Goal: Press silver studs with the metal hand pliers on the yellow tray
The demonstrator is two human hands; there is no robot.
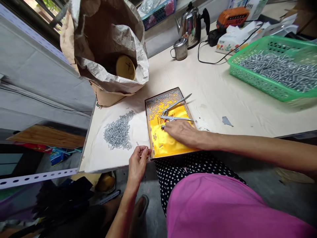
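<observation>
My left hand [137,162] is at the table's front edge, thumb and forefinger pinched beside the tray's left rim; a tiny glint shows there, too small to name. My right hand [182,133] lies over the yellow-lined tray [170,150], its fingers closed at a small dark and silver piece [162,127] that I cannot make out clearly. Just above those fingers rests a silver scissor-like tool [176,105] with its two arms spread. Small metal pins [158,105] fill the tray's far end, and a few lie loose near its left side.
A pile of metal pins [119,130] lies on the table left of the tray. Behind it stands a large open paper sack [109,89]. A green basket [257,84] of metal parts is at right. A metal cup [180,51] and kettle [192,24] stand at the back.
</observation>
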